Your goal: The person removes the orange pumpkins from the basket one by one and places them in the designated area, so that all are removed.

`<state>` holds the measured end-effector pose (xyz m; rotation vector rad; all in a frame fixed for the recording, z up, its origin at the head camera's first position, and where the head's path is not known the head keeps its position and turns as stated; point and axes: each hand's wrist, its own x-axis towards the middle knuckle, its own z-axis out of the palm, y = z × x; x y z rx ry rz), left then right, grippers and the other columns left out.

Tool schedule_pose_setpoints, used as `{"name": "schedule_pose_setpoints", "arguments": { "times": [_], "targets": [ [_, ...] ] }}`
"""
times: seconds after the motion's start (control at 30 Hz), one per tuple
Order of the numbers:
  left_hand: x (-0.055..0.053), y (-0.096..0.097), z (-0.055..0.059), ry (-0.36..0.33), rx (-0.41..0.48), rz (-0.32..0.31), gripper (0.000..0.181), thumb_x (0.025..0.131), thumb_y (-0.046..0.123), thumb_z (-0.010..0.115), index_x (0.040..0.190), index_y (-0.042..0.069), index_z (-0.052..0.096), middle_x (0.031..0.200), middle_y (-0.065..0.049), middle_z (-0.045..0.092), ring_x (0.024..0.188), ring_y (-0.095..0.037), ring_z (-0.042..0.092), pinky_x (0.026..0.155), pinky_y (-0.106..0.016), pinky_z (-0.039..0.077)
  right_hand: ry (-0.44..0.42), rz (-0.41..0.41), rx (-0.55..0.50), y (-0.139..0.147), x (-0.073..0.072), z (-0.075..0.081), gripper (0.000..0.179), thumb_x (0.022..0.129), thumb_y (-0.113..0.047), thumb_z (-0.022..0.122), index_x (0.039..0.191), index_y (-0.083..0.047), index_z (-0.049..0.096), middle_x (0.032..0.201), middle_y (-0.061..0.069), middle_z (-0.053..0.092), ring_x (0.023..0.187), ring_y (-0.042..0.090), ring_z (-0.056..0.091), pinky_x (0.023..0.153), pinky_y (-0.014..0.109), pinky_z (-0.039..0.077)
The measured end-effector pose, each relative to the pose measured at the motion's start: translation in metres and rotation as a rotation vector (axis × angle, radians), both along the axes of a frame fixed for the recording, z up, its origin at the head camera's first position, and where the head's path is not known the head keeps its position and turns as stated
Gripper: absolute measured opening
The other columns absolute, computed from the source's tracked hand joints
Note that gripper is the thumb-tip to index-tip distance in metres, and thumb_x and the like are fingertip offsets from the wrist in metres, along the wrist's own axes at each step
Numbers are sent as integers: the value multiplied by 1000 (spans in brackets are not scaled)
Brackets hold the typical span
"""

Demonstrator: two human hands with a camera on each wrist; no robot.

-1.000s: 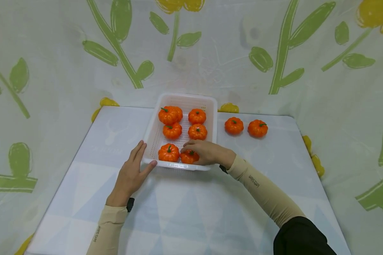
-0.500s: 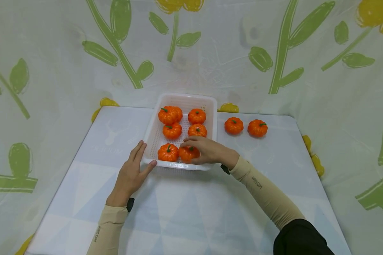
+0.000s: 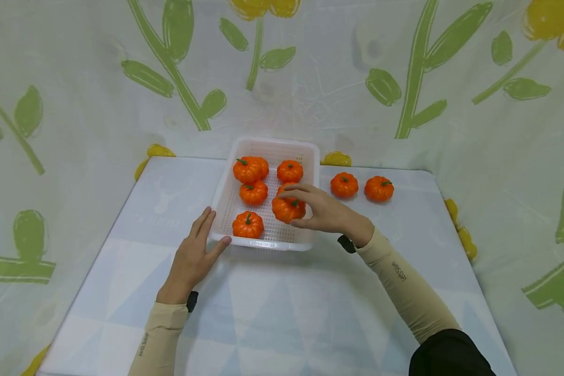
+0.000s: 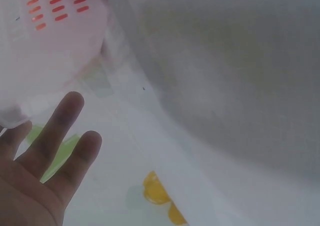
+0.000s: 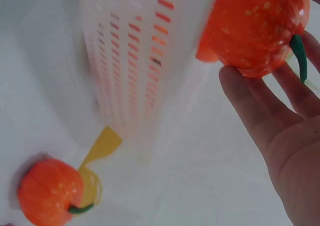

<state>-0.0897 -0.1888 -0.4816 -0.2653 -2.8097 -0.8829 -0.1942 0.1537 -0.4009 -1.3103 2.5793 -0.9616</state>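
Observation:
My right hand (image 3: 331, 213) grips a small orange toy pumpkin (image 3: 285, 210) with a green stem, raised over the right side of a white perforated plastic basket (image 3: 258, 244). In the right wrist view, the fingers and thumb hold this ribbed, glossy pumpkin (image 5: 252, 28) near the basket rim. It partly covers another pumpkin (image 3: 284, 188) behind it. Fairly straight, the fingers of my left hand (image 3: 188, 266) touch the basket's front left corner; part of that hand is cut off in the left wrist view. One pumpkin (image 3: 247, 225) lies at the basket's front left.
Toward the back of the basket lie several more pumpkins (image 3: 254, 193), two of them overlapping at the far left. Two others, a nearer-to-basket pumpkin (image 3: 344, 185) and a farther pumpkin (image 3: 379, 189), sit on the table (image 3: 272, 297) to the right. A flower-printed curtain hangs behind.
My right hand has lifted the pumpkin from the basket's front right corner, moving it up and slightly right. The left hand and the basket have stayed in place.

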Motion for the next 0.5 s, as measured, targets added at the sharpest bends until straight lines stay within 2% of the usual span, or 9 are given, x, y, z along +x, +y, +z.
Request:
{"name": "schedule_pose_setpoints", "arguments": {
  "times": [0.17,0.3,0.5],
  "targets": [
    [0,0,1,-7,-3,2,83,98,53,62,161,12,28,167,-7,24,131,-44,50,102,-60,44,-35,-94,-39,21,-2,5,62,89,-27,81,145,-20,57,151,2,46,137,23,44,106,46,45],
    [0,1,1,-4,1,-5,83,98,52,62,161,11,27,167,-8,24,130,-45,51,102,-60,44,-20,-153,-45,39,-4,7,62,89,-30,81,145,-22,56,154,-1,44,137,22,44,105,47,46],
    [1,1,0,1,11,-5,82,98,52,62,161,11,27,166,-7,24,129,-46,52,101,-61,44,5,-218,-48,63,-5,10,61,88,-28,82,144,-22,58,153,4,47,140,23,42,106,50,44]
  ]
}}
